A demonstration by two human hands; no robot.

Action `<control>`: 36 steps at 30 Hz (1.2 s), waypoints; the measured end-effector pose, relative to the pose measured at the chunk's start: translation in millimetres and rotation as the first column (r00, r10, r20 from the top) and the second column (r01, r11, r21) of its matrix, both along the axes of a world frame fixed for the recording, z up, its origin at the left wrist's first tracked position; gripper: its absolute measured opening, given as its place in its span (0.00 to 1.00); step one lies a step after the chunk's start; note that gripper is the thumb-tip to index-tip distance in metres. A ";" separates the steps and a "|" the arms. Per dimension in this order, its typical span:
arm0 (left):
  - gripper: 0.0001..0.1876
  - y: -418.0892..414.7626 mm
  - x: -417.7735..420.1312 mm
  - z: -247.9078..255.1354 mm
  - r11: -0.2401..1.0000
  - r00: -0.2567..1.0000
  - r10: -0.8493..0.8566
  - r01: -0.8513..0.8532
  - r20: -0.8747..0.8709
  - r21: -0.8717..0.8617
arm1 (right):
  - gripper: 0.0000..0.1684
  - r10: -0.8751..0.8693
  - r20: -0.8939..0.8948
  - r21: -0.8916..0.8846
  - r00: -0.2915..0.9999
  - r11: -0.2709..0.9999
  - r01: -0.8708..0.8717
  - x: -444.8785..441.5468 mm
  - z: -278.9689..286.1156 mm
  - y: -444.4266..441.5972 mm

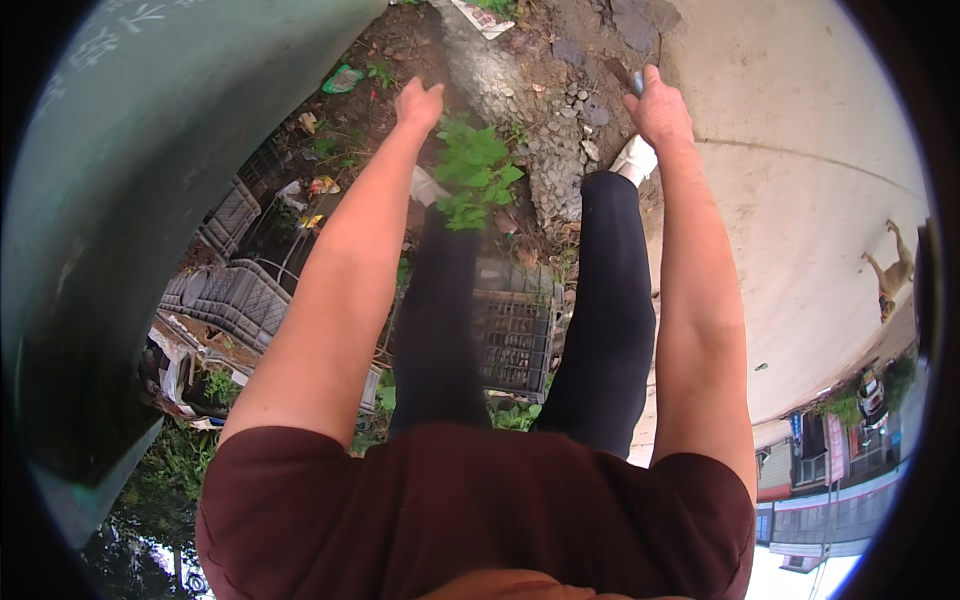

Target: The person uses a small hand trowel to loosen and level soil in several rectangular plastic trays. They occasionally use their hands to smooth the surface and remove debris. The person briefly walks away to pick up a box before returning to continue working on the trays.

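Observation:
My left hand is above the littered soil left of the middle, its fingers curled. It is slightly blurred, and I cannot tell whether anything is in its grip. My right hand is closed around a light-blue object, perhaps a handle, mostly hidden by the fingers. Beyond it, near the concrete edge, lies dark soil with flat stones. A leafy green plant stands between my arms, just right of and below my left hand, overlapping my dark trouser leg.
A strip of rough concrete rubble runs between my feet. Plastic crates lie behind my legs and at left. A large green-grey surface curves along the left. On the pale pavement at right stands a dog.

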State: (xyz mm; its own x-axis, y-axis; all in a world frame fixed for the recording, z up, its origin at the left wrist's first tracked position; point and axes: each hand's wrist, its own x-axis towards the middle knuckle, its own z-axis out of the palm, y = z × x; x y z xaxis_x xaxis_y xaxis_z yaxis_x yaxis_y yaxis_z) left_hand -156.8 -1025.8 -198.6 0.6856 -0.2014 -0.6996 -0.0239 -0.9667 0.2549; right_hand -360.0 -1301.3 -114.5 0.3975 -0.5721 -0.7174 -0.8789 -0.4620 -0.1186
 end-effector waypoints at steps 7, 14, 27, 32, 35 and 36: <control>0.66 40.7 -91.7 -136.7 0.929 0.884 -0.042 0.205 -0.465 0.307 | 0.25 0.072 0.027 -0.045 0.997 0.996 -0.071 -3.9 -8.2 -17.6; 0.52 88.3 -177.6 -137.5 0.799 0.977 -0.080 0.181 -0.197 0.574 | 0.25 0.088 0.102 -0.082 0.991 0.993 -0.080 -12.2 -10.5 -10.6; 0.22 176.0 -126.0 -175.4 0.186 -0.027 0.904 -0.873 -0.426 0.450 | 0.22 0.101 0.114 -0.103 0.988 0.991 -0.090 -11.5 -9.8 -4.8; 0.23 188.9 -155.1 -200.0 0.390 0.298 0.909 -0.856 -0.291 0.340 | 0.22 0.143 0.134 -0.151 0.981 0.981 -0.123 -9.8 -17.0 -20.9; 0.18 243.5 -159.4 -224.9 0.292 0.195 0.922 -0.918 -0.335 0.269 | 0.22 0.150 0.122 -0.141 0.981 0.981 -0.133 -2.6 -20.2 -22.1; 0.18 236.2 -150.3 -217.7 0.315 0.212 0.920 -0.900 -0.329 0.301 | 0.21 0.139 0.102 -0.147 0.985 0.981 -0.123 -0.1 -22.8 -18.6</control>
State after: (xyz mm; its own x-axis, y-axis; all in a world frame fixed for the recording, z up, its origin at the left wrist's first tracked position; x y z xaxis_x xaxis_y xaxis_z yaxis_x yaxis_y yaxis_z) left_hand -307.1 -789.6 -416.2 0.0599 0.4046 -0.9125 0.9620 -0.2673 -0.0554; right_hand -360.1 -1319.8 -137.4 0.5489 -0.6008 -0.5811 -0.7943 -0.5915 -0.1388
